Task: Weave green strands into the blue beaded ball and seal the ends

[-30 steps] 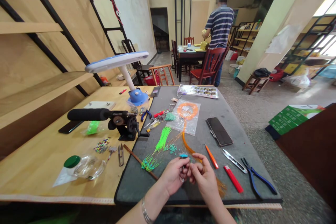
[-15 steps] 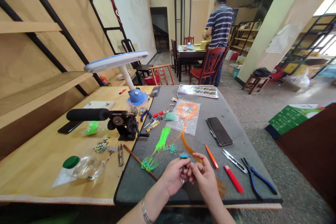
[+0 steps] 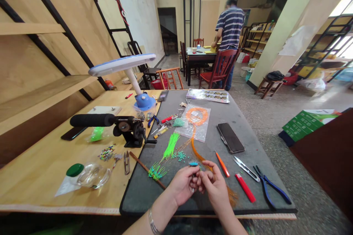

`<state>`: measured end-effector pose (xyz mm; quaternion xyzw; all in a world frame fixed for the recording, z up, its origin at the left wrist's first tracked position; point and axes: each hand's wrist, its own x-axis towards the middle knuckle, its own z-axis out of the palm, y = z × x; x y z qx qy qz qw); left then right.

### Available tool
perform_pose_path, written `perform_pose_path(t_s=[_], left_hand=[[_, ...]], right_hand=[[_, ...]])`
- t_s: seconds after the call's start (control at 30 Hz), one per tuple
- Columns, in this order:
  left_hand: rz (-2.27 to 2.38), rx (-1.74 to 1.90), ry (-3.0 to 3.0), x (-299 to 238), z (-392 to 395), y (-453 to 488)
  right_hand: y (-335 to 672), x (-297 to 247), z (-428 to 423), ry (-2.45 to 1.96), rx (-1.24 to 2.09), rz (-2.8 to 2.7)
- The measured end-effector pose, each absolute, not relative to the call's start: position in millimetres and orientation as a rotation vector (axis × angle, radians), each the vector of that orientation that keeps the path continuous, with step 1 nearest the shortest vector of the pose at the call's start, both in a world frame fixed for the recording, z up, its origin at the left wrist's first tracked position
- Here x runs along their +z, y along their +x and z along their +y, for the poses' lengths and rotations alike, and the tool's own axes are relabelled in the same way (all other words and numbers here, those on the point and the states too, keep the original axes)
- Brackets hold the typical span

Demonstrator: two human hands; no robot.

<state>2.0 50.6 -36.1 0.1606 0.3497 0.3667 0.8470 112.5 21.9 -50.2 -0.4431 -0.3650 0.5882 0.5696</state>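
Note:
My left hand (image 3: 179, 185) is closed, pinching a small blue beaded piece (image 3: 193, 163) between thumb and fingers. A bit of metal shows below those fingers; most of it is hidden. Against it, my right hand (image 3: 216, 185) pinches a thin green strand (image 3: 200, 168) with thumb and forefinger, its other fingers partly raised. Orange fibres (image 3: 233, 195) run under the right hand. Just beyond the hands lie turquoise beads (image 3: 180, 156) and a bundle of bright green strands (image 3: 171, 145). Green-and-blue tied pieces (image 3: 156, 172) rest on a brown stick (image 3: 139, 161) to the left.
Right of the hands lie an orange pointed tool (image 3: 222, 163), thread snips (image 3: 246, 169), a red lighter (image 3: 245, 188), blue-handled pliers (image 3: 271, 187) and a phone (image 3: 230, 138). Leftward stand a hand-cranked winder (image 3: 129, 130), a glass jar (image 3: 93, 176) and a lamp (image 3: 145, 100). A person (image 3: 230, 29) stands behind.
My hands have barely moved, and the blue beaded piece is tilted very slightly. In the background, the person has lowered their hands toward the far table.

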Motion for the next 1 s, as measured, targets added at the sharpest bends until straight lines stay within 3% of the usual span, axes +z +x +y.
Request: perform_pose_path(t_s=[1.0], left_hand=[[0.778, 0.825, 0.418, -32.0, 48.5, 3.0]], right_hand=[[114.2, -48.1, 22.0, -1.066, 1.353, -0.815]])
